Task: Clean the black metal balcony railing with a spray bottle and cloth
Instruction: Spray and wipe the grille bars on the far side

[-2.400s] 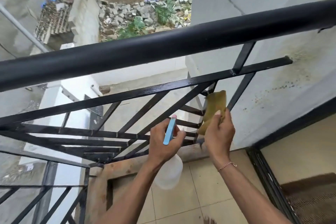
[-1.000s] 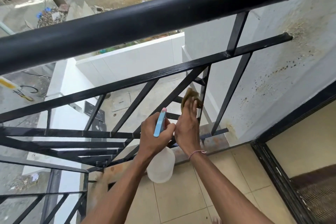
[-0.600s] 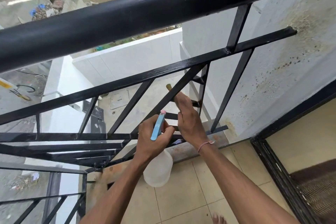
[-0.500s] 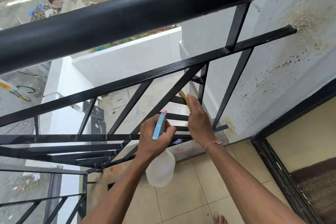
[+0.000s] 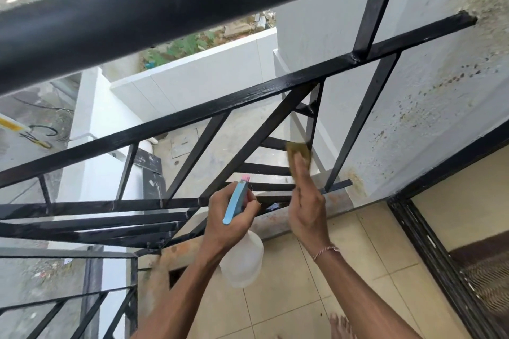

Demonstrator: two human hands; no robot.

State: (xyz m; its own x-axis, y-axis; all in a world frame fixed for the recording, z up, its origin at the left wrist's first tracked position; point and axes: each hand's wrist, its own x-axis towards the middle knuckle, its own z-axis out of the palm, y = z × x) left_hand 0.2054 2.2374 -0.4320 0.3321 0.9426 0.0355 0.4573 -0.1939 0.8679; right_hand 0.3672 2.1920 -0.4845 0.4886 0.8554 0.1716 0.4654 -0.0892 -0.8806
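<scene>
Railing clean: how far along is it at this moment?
Done: the flat bars at lower left look wet and glossy. In hand: the right hand presses the cloth on a short bar by the wall; the left hand holds the spray bottle. Left: the top handrail shows no wiping.

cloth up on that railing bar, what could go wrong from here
1. The right hand presses the cloth to a thin bar with straight fingers, no real grip. It sits beyond the railing, so a slip could drop it to the ground below.
2. The left hand holds the spray bottle close to the bars; a bump might jolt it loose.
</scene>
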